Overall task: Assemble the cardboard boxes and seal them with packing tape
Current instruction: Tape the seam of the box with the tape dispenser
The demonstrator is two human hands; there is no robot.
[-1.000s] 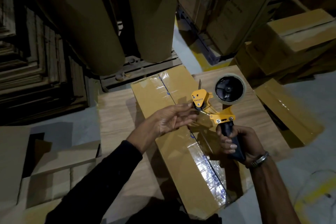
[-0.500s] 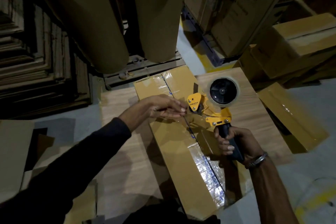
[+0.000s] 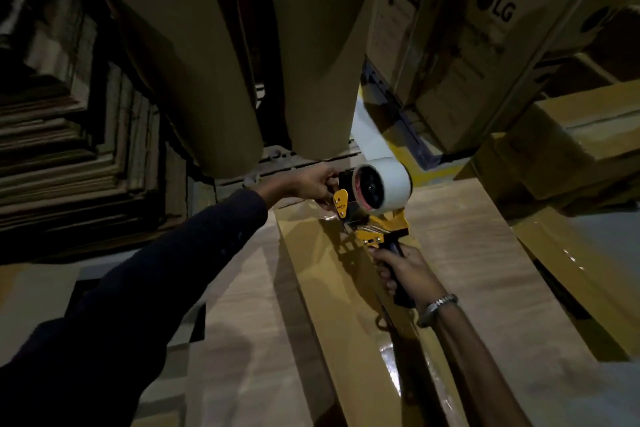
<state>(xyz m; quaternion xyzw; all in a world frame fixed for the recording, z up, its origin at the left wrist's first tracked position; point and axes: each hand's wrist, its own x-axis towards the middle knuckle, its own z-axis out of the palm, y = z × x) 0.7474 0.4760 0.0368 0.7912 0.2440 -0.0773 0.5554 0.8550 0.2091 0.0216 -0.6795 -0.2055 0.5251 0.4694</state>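
A long brown cardboard box lay on the pale wood-grain worktop, glossy clear tape along its top seam. At its far end sat the yellow metal tape dispenser with its round white roll. My right hand gripped its dark handle; my left hand pinched at its front.

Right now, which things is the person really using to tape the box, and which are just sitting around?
In use:
- tape dispenser, right hand gripping its handle
- tape roll
- long cardboard box being sealed
- left hand at the dispenser's front

Just sitting around:
- big brown paper rolls
- LG boxes
- flat cardboard stacks
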